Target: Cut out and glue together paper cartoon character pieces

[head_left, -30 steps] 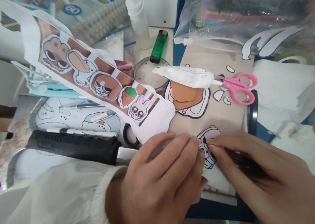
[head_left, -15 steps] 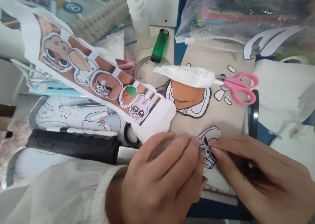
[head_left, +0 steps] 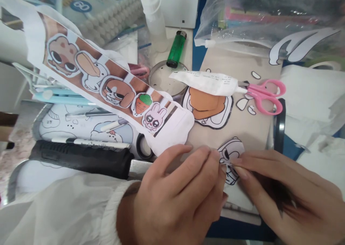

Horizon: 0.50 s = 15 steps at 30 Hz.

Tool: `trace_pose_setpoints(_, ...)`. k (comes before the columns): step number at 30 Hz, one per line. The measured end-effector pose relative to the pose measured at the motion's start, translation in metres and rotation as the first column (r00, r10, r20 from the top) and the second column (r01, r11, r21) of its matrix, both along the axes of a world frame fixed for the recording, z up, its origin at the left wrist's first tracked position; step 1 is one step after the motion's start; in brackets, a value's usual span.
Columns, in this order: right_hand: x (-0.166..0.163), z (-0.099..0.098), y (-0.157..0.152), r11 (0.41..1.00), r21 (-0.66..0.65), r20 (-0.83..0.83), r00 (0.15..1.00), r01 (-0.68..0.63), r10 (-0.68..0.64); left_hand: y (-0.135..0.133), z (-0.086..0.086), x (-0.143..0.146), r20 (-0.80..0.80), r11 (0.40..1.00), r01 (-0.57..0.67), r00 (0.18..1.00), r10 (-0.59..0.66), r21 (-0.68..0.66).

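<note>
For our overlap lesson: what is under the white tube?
Part of the orange cutout, which emerges below the tube, and apparently part of the pink scissors. Much of the cutout's top edge and the scissors' tips are covered.

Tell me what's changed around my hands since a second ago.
Your right hand has shifted its fingertips slightly toward you over the paper cutout, baring more of a drawn eye. Nothing was visibly taken up or let go. The left hand, pink scissors and white tube stayed put.
</note>
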State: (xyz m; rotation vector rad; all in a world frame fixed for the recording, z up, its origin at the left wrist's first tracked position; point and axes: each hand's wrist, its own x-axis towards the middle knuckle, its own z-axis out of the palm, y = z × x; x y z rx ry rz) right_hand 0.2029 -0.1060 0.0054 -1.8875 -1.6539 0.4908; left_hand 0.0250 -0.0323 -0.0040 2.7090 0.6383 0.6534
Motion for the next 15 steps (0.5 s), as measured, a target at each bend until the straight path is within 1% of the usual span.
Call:
trace_pose_setpoints(5,0.0014,-0.0024,0.0005,0.998,0.032,-0.008,0.999,-0.049,0.049,-0.0007,-0.0006,-0.0002,0.001,1.0,-0.003,1.0,0.003,0.011)
trace_pose_setpoints(8,0.0029,-0.0035,0.0023,0.995,0.047,-0.013,0.996,-0.083,0.083,0.0004,-0.0012,-0.0008,-0.004,0.999,0.024,1.0,-0.024,0.022)
trace_pose_setpoints(15,0.0055,-0.0053,0.0028,0.999,0.022,-0.036,0.998,-0.049,0.05,0.0039,-0.0013,-0.0032,-0.039,0.994,0.071,0.997,-0.068,0.081)
